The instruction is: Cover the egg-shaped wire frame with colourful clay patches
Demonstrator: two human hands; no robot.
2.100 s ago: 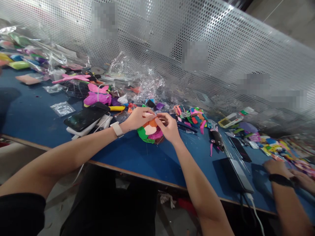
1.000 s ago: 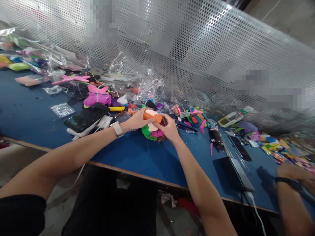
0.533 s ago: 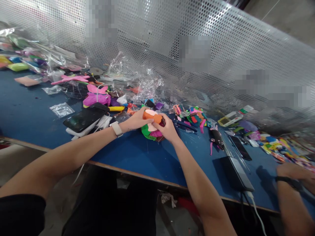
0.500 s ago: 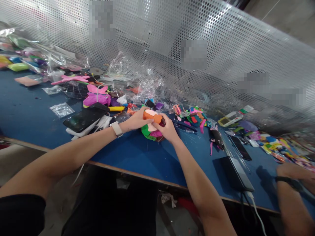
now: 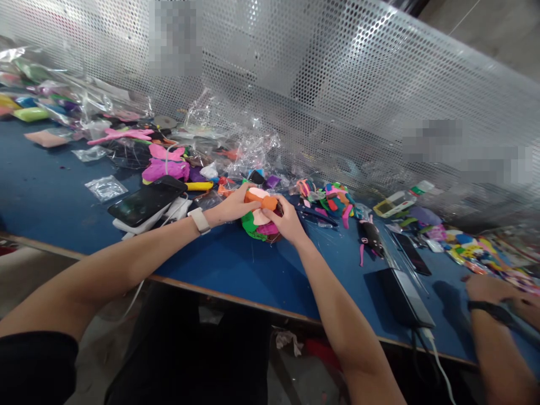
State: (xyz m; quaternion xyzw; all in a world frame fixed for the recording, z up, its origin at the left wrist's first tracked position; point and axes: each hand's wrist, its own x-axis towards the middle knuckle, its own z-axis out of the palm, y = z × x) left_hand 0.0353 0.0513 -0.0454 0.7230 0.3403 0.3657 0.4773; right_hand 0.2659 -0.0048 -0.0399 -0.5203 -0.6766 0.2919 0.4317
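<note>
A multicoloured lump of modelling clay (image 5: 253, 229), with green, magenta, pale pink and brown parts, rests on the blue table between my hands. Across its top lies an orange piece of clay (image 5: 269, 203). My left hand (image 5: 236, 206), a pale watch band on its wrist, grips the orange piece from the left with the thumb on its front. From the right, my right hand (image 5: 290, 220) pinches the other end of the same piece. The fingers behind the clay are partly hidden.
On the left, a black phone (image 5: 147, 201) lies near a yellow-handled tool (image 5: 199, 186). Clear plastic wrap (image 5: 257, 149) is heaped along the perforated metal panel (image 5: 270, 73). At right are a black box (image 5: 405, 298) with a cable and another person's hand (image 5: 491, 288).
My hands stay on the clay, with only slight shifts of the fingers around the orange piece. The other person's hand at right has moved a little to the left.
</note>
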